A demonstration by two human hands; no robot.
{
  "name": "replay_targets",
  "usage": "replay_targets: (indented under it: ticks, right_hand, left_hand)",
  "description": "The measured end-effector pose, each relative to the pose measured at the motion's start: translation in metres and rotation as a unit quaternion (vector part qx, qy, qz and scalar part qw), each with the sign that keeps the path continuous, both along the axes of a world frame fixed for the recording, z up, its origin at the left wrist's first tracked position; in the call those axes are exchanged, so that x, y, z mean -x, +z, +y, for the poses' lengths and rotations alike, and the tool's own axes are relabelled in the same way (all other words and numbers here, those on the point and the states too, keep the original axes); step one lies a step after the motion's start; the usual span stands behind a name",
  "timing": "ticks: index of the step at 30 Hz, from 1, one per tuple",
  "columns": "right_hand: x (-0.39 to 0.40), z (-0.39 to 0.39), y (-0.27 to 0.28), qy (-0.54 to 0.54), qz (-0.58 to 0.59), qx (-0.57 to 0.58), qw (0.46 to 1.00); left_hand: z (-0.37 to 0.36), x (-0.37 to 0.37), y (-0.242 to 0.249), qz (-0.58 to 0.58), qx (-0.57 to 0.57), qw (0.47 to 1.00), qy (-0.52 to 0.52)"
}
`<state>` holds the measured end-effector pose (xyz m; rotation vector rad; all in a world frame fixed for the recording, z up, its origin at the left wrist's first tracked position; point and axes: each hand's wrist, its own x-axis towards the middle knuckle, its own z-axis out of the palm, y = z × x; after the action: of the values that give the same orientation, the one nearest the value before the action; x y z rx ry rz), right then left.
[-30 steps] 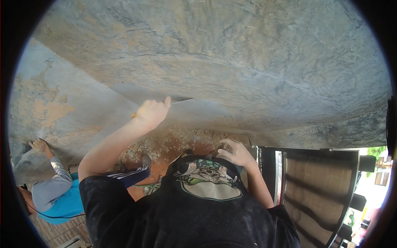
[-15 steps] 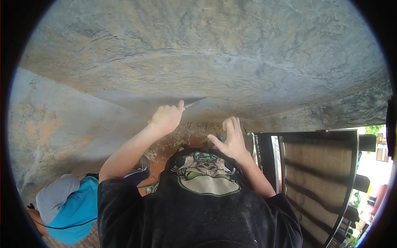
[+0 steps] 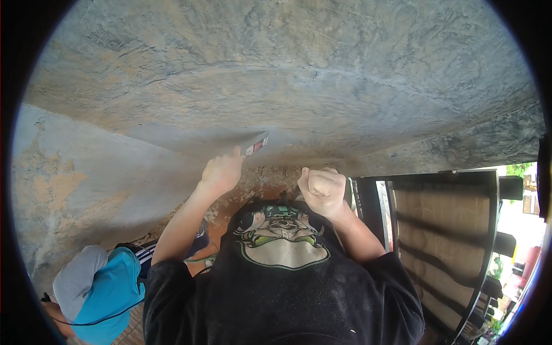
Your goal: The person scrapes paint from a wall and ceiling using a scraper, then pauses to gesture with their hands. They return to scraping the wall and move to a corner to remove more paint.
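In the head view, my left hand point(image 3: 223, 172) is closed around a putty knife point(image 3: 257, 147), its grip hidden in my fingers. The wide blade, with a red and white label, slants up to the right with its edge right at the wall point(image 3: 276, 95). That wall is grey with rough tan patches and scraped streaks. My right hand point(image 3: 323, 191) is curled into a fist above my shirt, apart from the wall and to the right of the knife.
A second wall point(image 3: 80, 172) with peeling paint meets the first at the left. Pale flakes litter the reddish floor point(image 3: 221, 221) below. A person in a blue and grey top point(image 3: 106, 293) is low at the left. Dark wooden framing with a brown panel point(image 3: 443, 241) stands at the right.
My left hand has drawn down and left with the putty knife, turning the blade's labelled face into view. My right hand has closed from spread fingers into a fist.
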<state>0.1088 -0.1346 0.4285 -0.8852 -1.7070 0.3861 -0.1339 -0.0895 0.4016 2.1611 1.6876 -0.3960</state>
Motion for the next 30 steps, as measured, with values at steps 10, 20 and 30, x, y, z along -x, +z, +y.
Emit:
replay_targets:
  ticks: [10, 20, 30]
  right_hand:
    - [0.015, -0.009, 0.023, 0.057, 0.308, 0.254, 0.915]
    - [0.020, -0.002, 0.084, 0.100, 0.167, 0.051, 0.980]
    - [0.036, -0.014, 0.087, -0.086, -0.345, 0.038, 0.934]
  left_hand:
    - [-0.014, -0.019, 0.016, -0.120, 0.046, 0.991, 0.041]
    - [-0.041, -0.067, 0.068, -0.589, 0.120, 0.795, 0.079]
    - [-0.063, -0.076, 0.092, -0.796, 0.190, 0.568, 0.084]
